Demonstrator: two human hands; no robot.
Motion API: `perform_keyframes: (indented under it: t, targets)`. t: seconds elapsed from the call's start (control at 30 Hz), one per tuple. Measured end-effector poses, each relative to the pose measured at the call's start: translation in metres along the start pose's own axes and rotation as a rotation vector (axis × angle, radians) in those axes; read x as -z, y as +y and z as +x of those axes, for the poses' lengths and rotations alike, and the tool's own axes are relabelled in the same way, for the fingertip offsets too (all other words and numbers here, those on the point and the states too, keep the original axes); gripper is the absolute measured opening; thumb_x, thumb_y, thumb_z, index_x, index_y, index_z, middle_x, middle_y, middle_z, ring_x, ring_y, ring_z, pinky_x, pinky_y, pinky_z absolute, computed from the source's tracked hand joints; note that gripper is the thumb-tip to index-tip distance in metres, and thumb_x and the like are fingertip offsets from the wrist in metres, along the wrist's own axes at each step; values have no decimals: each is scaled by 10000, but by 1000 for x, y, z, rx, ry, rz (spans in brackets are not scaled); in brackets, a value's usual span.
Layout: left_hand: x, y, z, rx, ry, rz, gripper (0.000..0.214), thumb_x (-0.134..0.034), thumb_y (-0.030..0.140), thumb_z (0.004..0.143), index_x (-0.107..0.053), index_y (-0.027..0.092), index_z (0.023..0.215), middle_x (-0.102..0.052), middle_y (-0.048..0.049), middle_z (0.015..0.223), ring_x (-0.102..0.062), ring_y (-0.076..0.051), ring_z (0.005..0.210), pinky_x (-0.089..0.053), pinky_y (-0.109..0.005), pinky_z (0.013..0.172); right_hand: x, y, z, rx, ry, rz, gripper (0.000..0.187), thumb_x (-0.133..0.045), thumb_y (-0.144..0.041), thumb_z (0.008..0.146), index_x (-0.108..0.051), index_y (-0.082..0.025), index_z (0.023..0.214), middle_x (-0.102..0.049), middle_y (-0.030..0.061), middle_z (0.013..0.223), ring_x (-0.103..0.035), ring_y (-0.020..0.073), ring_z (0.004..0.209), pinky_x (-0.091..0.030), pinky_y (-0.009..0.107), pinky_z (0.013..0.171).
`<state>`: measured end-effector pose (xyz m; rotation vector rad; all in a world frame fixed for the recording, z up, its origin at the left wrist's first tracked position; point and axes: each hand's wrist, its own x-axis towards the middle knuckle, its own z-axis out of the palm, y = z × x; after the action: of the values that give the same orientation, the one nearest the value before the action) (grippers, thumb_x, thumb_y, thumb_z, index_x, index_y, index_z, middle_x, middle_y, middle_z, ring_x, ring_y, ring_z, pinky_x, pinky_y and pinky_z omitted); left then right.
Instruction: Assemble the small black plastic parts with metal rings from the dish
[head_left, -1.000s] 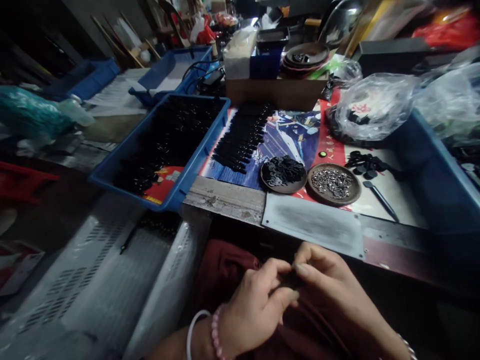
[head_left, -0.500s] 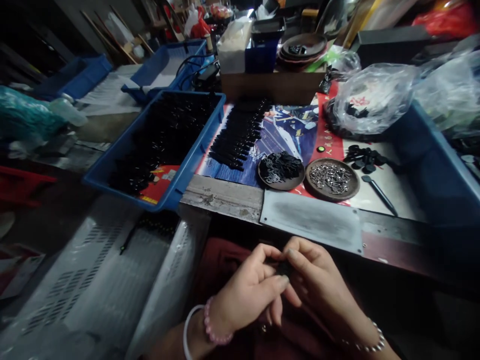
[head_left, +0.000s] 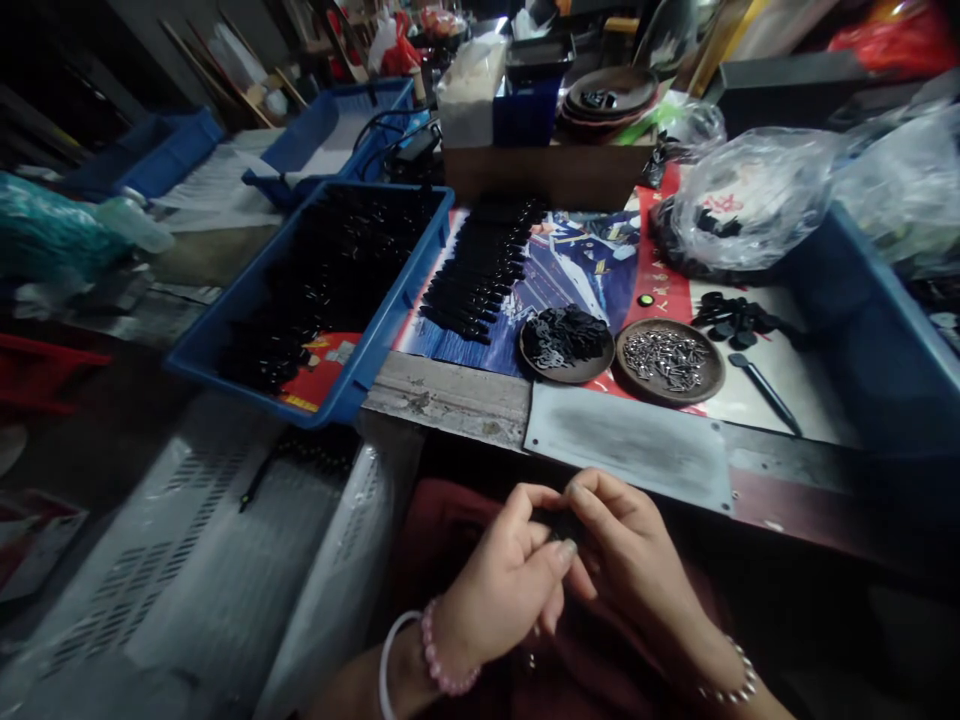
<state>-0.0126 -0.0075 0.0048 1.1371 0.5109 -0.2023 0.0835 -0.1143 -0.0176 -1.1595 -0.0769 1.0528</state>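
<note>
My left hand point(head_left: 517, 570) is closed on a small black part point(head_left: 559, 522), mostly hidden by the fingers; its exact kind I cannot make out. My right hand point(head_left: 626, 545) meets it from the other side, thumb and forefinger pinched together at the part's upper end. Both hands are held over my lap, just below the table's front edge. Beyond them lie a dish of small black clips point(head_left: 566, 343) and a dish of small silver metal pieces point(head_left: 667, 360). To the right is a black stick with a flat round end point(head_left: 765, 393), near a pile of similar black pieces point(head_left: 735, 318).
A pale metal plate point(head_left: 628, 445) lies along the table edge. Black slender parts point(head_left: 484, 265) are lined up in a row beside a blue tray point(head_left: 341, 385) full of more. A clear plastic bag point(head_left: 757, 195) and a blue bin point(head_left: 877, 330) stand at right; a white perforated crate point(head_left: 187, 580) is lower left.
My hands stay together on the black part, with small shifts of the fingers; the right fingertips have risen slightly. The view has shifted a little. Nothing on the table has visibly moved.
</note>
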Motion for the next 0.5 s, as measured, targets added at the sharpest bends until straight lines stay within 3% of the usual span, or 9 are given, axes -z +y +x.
perform_keyframes:
  t: [0.13, 0.23, 0.37, 0.5]
  targets:
    - [0, 7, 1, -23, 8, 46, 336, -545, 382, 938, -452, 176, 1187, -658, 3, 751, -414, -36, 375, -311, -152, 373, 13, -14, 2, 116, -10, -234, 354, -641, -535, 884, -606, -187, 831, -502, -43, 500, -469, 106, 391, -334, 204, 379]
    - [1, 8, 2, -34, 29, 39, 300, -540, 383, 940, -468, 168, 1136, -679, -17, 764, -425, -37, 379, -305, -158, 379, 28, -40, 0, 325, 171, -484, 283, -655, -493, 887, -662, -213, 925, -539, -24, 599, -487, 125, 510, -399, 229, 474]
    - [3, 6, 4, -45, 49, 2, 240, -539, 375, 943, -467, 168, 1042, -697, -30, 766, -430, -33, 379, -311, -152, 383, 64, -79, 5, 596, 429, -880, 206, -653, -439, 888, -661, -238, 934, -638, 19, 762, -585, 169, 633, -465, 280, 599]
    - [5, 4, 7, -55, 55, -5, 194, -520, 348, 959, -461, 168, 1001, -704, -29, 760, -442, -26, 386, -305, -141, 393, 100, -107, 31, 717, 527, -1223, 216, -600, -417, 894, -661, -216, 943, -691, 62, 859, -644, 214, 690, -478, 339, 652]
